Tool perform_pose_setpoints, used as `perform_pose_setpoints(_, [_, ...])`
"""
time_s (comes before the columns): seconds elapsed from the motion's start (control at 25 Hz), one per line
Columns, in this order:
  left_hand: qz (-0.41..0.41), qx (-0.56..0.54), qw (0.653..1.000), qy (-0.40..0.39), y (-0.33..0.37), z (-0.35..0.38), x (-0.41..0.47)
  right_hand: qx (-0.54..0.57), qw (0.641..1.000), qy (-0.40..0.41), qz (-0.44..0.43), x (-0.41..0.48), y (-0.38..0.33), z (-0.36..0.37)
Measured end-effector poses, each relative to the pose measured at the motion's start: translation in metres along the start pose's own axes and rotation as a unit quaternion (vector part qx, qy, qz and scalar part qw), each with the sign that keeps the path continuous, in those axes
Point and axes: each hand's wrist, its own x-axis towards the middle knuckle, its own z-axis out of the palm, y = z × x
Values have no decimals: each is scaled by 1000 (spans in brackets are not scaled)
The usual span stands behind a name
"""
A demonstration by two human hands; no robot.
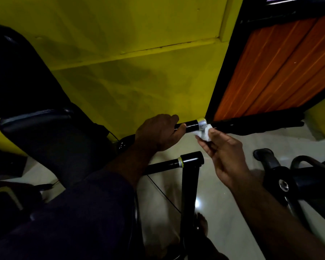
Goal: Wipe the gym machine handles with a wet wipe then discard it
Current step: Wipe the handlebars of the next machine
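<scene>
the fingers [215, 135] of the right hand [225, 158] pinch a crumpled white wet wipe [203, 134] against the silver end of the black handle [192, 125], which the left hand [158, 133] grips just beside it. below them a second bar [167, 164] meets a black post [189, 194], and a dark padded seat [36, 126] sits to the left. beyond lie a glossy pale floor [233, 218], a yellow wall [139, 72] and an orange slatted panel [280, 68].

The left arm rises from the lower left of the frame in a dark sleeve [73, 212], forearm bare, to the left hand [158, 134] at the centre. That hand lies back upward, fingers and thumb curled round the handle [192, 125]. The right forearm [270, 212] comes in bare from the lower right. The right hand [225, 156] reaches toward the upper left and pinches the wet wipe [204, 133] between thumb and fingertips, just right of the left hand.
</scene>
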Motion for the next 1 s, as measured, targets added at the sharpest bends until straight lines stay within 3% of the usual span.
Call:
perform_pose_setpoints(0.08, [-2,8,1000,-1,0,0,-1,-182,978,14,-105,-1,9,-18])
perform_pose_setpoints(0.16, [-17,9,1000,-13,1,-1,-2,-460,851,24,-253,-3,34,-39])
perform_pose_setpoints(0.2, [-20,4,1000,-11,2,-3,-2,-524,796,2,-301,-3,49,-48])
perform_pose_setpoints(0.32, [51,-17,997,63,5,-11,-12,-622,708,-30,-335,2,88,-49])
perform_pose_setpoints(0.44, [129,11,982,140,2,-12,-37,-657,676,-47,-331,-6,111,-13])
perform_pose_setpoints(0.56, [43,-87,980,174,16,9,-92,-649,688,-120,-303,-24,142,21])
perform_pose_setpoints(0.72, [-117,-256,955,93,15,49,-158,-616,713,-199,-270,-32,134,28])
perform_pose_setpoints(0.8, [-139,-291,945,49,14,50,-170,-545,794,-180,-201,-42,121,17])
perform_pose_setpoints(0.88, [-147,-318,936,20,22,36,-166,-400,911,-79,-61,-60,95,6])
perform_pose_setpoints(0.92, [-145,-329,933,11,27,28,-160,-310,950,-41,1,-70,81,-3])
perform_pose_setpoints(1.0, [-131,-367,921,-16,48,4,-147,-224,974,-16,40,-101,42,-21])
